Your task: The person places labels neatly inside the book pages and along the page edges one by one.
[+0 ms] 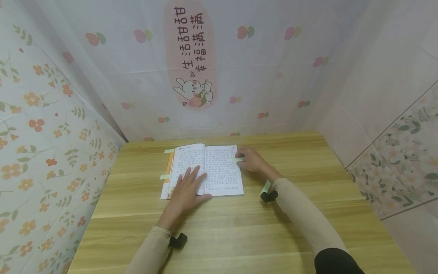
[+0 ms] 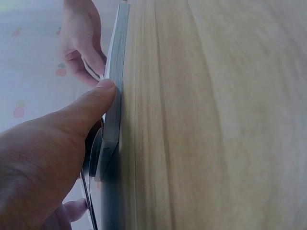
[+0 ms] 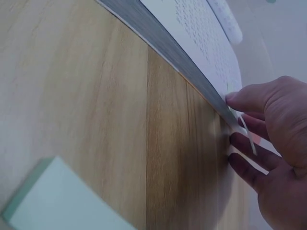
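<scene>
An open book lies on the wooden table, printed pages facing up. My left hand rests spread across its left page and the gutter. In the left wrist view the left thumb presses on the book's lower edge. At the right page's outer edge, my right hand pinches a pale green sticky note. The right wrist view shows the thumb on the page's edge, with the note sticking out between thumb and fingers.
Two pale green tabs, an upper tab and a lower tab, stick out at the book's left side. A pale green sticky-note pad lies on the table beside the right wrist. Printed cloth hangs behind the table.
</scene>
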The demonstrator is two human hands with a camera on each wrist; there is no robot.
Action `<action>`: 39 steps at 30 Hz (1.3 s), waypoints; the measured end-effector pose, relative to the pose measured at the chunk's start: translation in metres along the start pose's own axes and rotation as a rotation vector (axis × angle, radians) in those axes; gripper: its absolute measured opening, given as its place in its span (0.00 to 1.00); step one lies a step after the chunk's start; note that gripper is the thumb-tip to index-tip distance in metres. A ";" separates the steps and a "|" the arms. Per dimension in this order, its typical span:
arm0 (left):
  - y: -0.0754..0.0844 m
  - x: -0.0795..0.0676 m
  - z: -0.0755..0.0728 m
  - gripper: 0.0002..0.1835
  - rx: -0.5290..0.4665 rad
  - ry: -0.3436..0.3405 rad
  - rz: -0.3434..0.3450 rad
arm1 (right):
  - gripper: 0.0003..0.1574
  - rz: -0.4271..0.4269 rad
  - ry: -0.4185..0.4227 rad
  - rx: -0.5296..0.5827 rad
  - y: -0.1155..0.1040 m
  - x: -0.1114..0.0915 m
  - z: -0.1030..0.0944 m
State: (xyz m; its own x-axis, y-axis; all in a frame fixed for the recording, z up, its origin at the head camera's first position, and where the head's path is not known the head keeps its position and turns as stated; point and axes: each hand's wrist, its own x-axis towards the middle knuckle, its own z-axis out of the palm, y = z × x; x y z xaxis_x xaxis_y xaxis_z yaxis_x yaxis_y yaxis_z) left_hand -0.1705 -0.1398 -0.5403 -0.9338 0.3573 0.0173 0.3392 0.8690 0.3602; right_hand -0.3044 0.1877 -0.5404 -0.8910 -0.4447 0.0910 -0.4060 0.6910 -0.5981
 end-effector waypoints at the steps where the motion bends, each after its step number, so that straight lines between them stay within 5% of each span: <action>1: 0.000 0.000 0.000 0.48 0.000 0.000 0.001 | 0.15 0.000 -0.005 0.010 0.000 -0.001 0.000; 13: -0.001 0.000 0.000 0.49 -0.004 -0.009 0.002 | 0.22 -0.011 -0.054 -0.077 -0.008 -0.018 -0.006; 25: 0.000 0.000 -0.001 0.48 -0.009 -0.005 0.005 | 0.34 -0.113 -0.035 -0.229 -0.011 -0.032 -0.005; 39: 0.000 0.000 -0.001 0.49 0.001 -0.004 -0.003 | 0.34 -0.240 -0.032 -0.333 -0.017 -0.034 0.002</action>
State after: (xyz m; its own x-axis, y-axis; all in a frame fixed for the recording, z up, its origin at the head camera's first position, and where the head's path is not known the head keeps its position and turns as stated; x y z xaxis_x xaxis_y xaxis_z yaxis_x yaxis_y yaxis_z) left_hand -0.1703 -0.1398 -0.5392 -0.9342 0.3564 0.0127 0.3369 0.8703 0.3593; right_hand -0.2667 0.1899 -0.5350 -0.7583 -0.6298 0.1686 -0.6499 0.7096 -0.2722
